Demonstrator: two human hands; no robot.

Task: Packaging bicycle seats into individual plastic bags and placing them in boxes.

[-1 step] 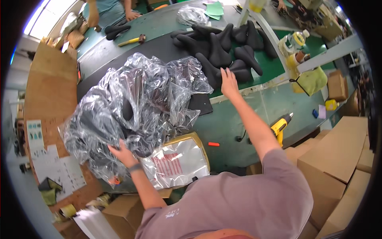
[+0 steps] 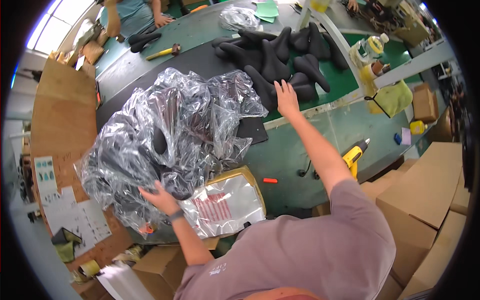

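A pile of black bicycle saddles (image 2: pixel 280 52) lies on the green table (image 2: pixel 300 145). My right hand (image 2: pixel 287 97) reaches out to the pile's near edge, its fingers spread on one saddle. A big heap of crumpled clear plastic bags (image 2: pixel 175 125), with dark saddles inside them, fills the left of the table. My left hand (image 2: pixel 159 196), a dark band on its wrist, rests flat on the near edge of that heap with fingers apart.
A stack of flat clear bags with red print (image 2: pixel 227 202) lies near me. A yellow drill (image 2: pixel 354 155) hangs at the table's edge. A yellow-handled hammer (image 2: pixel 162 51) lies far left. Another person (image 2: pixel 135 15) works at the back. Cardboard boxes (image 2: pixel 425 200) stand right.
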